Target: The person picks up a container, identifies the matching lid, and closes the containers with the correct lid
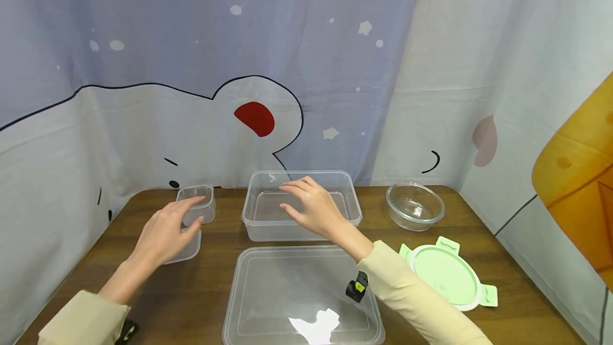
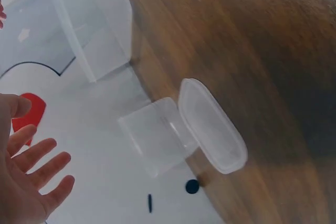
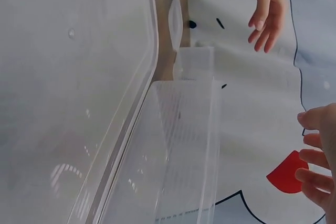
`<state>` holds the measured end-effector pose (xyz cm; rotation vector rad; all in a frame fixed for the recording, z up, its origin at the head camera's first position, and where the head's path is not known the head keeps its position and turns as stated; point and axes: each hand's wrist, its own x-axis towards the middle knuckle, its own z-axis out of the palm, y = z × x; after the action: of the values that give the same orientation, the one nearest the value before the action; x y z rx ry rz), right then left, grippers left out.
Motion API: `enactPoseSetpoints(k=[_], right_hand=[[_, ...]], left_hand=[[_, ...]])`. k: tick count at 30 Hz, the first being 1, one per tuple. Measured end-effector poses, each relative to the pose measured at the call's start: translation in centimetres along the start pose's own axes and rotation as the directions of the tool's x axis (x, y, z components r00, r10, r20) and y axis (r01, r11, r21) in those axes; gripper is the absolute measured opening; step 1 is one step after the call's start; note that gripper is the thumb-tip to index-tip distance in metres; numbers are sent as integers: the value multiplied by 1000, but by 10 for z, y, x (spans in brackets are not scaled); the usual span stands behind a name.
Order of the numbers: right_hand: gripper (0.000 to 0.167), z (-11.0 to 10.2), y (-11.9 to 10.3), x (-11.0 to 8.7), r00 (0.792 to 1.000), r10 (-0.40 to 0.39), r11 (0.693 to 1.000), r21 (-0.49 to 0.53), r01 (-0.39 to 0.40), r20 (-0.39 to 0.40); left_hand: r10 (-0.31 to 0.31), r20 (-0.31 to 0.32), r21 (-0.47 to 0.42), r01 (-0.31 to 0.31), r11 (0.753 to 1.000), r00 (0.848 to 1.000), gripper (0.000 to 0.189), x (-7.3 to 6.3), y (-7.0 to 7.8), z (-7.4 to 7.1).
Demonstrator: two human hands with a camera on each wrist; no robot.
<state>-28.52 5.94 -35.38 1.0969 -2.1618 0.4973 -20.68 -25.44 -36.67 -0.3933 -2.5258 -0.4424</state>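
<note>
My left hand (image 1: 165, 230) hovers with spread fingers in front of a small clear plastic container (image 1: 207, 211) at the back left. A small lid (image 1: 190, 249) lies just before that container, partly covered by the hand in the head view. Above the large clear rectangular container (image 1: 299, 231) is my right hand (image 1: 313, 207), its fingers loosely bent and holding nothing. The large translucent lid (image 1: 287, 281) lies flat in front of that container, partly under the right forearm. Both wrist views show air between the fingers and the small container (image 2: 157, 135).
A round glass bowl (image 1: 414, 217) stands at the back right. Nearer the front lies its green lid (image 1: 445, 276) with side flaps folded out. Behind the wooden table (image 1: 210, 292) hangs a printed curtain (image 1: 191, 137), which also closes off the right side.
</note>
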Motion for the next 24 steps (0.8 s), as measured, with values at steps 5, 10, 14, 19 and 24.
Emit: enactPoseSetpoints(k=[5,10,14,19,24], right_hand=[[29,7,-3,8,1000,1,1000,-7,-1,6],[28,14,-11,18,1000,-28,999,-19,28,8],[27,19,-18,26,999,-39,999,-12,39,13],[28,26,-27,34,999,-38,999,-9,38,35],[28,31,-34,39,999,-42,999,1,42,34]], left_hand=[[-36,9,-9,36,999,999,41,-2,-8,2],[-55,19,-6,55,998,998,41,-5,-12,2],[-53,14,-4,53,999,998,41,-6,-14,3],[-57,-1,-5,57,998,998,41,-7,-18,4],[-32,-22,27,33,999,999,41,-9,-21,8]])
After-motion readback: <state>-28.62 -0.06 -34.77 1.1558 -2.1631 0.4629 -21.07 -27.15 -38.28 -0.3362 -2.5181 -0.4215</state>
